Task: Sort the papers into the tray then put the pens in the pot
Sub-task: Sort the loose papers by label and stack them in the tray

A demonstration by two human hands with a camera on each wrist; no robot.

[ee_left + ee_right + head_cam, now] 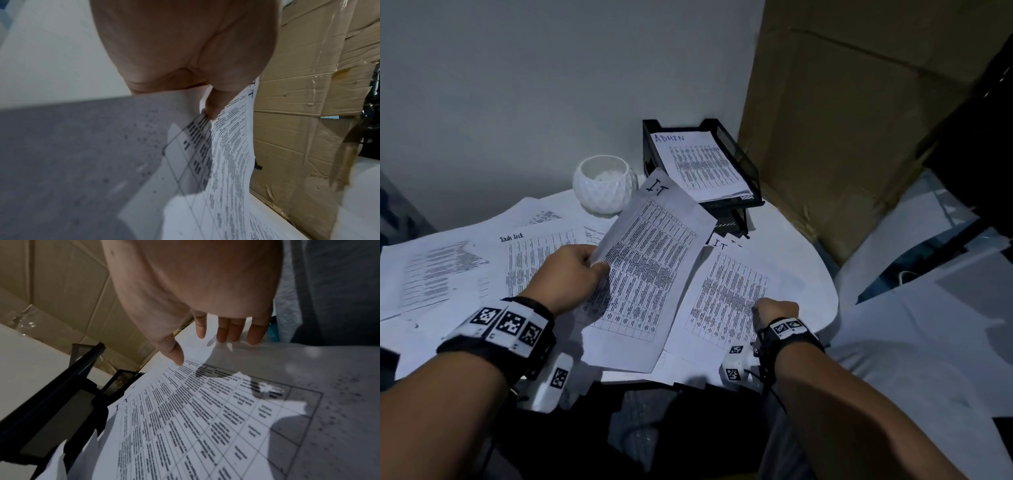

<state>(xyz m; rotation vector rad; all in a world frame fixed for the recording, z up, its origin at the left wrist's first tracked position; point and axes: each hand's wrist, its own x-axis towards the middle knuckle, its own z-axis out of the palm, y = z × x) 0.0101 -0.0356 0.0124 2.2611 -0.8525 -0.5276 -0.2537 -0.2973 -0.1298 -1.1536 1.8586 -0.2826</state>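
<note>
I.T sheet (650,270) pinched by left hand (571,274), right hand (777,310) spread on papers (732,291)

Black wristbands (496,337) with white square-patterned marker tags, bare forearms.

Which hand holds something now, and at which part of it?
The left hand pinches the I.T sheet at its left edge. The right hand only rests on another sheet.

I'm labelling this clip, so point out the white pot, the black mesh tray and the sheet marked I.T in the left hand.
white pot (604,192), head view, on its faceted front wall.
black mesh tray (739,154), head view, on its right mesh wall.
I.T sheet (654,260), head view, on the middle of its printed table.
</note>
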